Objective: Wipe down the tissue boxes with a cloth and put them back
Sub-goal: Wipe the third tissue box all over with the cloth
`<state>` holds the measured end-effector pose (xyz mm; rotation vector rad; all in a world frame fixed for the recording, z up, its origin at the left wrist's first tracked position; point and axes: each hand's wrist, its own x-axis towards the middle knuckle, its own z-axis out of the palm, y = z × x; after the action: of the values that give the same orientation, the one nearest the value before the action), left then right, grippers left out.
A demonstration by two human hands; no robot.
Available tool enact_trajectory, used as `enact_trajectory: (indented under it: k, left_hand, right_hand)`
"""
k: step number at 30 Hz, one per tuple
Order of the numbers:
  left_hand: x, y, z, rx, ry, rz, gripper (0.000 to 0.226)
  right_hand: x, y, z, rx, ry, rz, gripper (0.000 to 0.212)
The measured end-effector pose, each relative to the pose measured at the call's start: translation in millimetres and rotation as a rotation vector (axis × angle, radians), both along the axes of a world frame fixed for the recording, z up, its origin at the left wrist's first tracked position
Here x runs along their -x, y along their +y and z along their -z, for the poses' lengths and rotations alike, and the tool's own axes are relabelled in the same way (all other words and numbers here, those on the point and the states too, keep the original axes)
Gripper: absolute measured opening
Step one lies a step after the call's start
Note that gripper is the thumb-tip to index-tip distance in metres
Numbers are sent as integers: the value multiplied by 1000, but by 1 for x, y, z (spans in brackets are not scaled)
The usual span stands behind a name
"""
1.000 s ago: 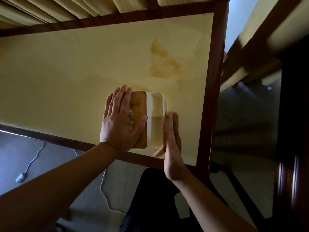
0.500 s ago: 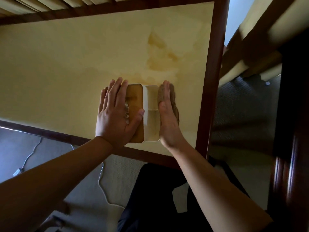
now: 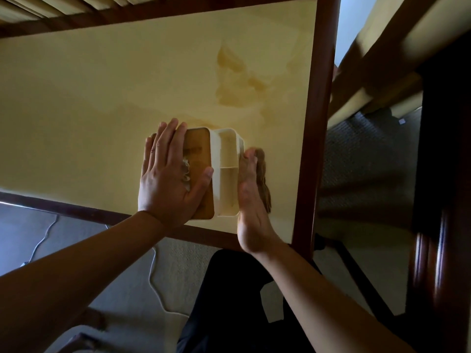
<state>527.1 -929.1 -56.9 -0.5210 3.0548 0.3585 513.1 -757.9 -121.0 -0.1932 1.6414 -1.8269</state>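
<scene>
A pale yellow, glossy tabletop framed by a dark reddish-brown wooden border (image 3: 321,118) carries one white plastic tissue box with a brown wooden lid and an open two-part side tray (image 3: 225,171), standing near the table's near edge and toward its right side. A brown cloth (image 3: 262,179) lies against the box's right wall, just above the tabletop, between the box and the right border. Darker yellow-brown reflections or marks (image 3: 234,80) show on the surface beyond the box, toward the far right; which of the two they are cannot be told.
</scene>
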Motion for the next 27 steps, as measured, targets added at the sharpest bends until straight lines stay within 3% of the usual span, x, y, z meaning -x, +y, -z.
enact_trajectory:
  k: [7, 12, 18, 24, 27]
  left_hand:
    - [0, 2, 0, 6, 7, 0, 84]
    - [0, 2, 0, 7, 10, 4, 83]
    - [-1, 2, 2, 7, 33, 2, 83]
    - [-1, 0, 4, 2, 30, 3, 84]
    - [-1, 0, 4, 4, 30, 7, 85]
  right_hand:
    - [66, -30, 4, -49, 61, -20, 62]
    - [31, -5, 2, 57, -11, -99, 64]
    - [-14, 26, -16, 24, -20, -88, 60]
    - [1, 20, -6, -141, 279, -69, 62]
    - [11, 9, -1, -188, 320, -49, 63]
